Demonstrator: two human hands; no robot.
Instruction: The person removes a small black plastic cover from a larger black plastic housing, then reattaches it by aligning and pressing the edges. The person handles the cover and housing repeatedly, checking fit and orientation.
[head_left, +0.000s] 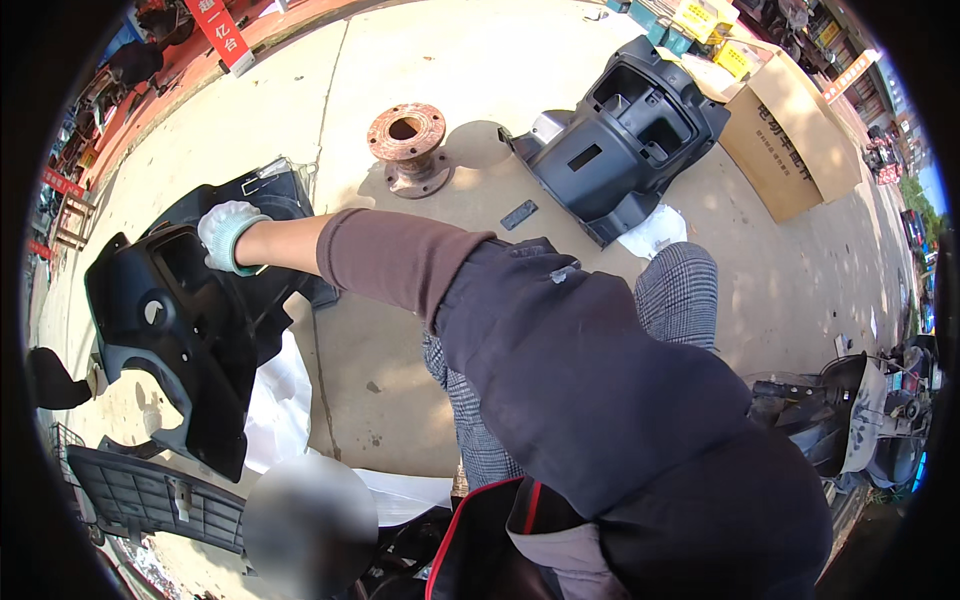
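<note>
Head view showed the gloved right hand (229, 237) on the black plastic scooter panel (215, 330) at the left, maybe to steady it; I couldn't tell if it gripped. The left hand was out of sight.

a rusty flanged pipe (408, 150) stands left of a cardboard box (785, 150).

Outdoor workshop, loose black panels (205, 325)

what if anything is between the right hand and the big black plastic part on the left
Nothing visible. The right hand overlaps the upper area of the black plastic part, with no object between; whether it grips is unclear.
</note>
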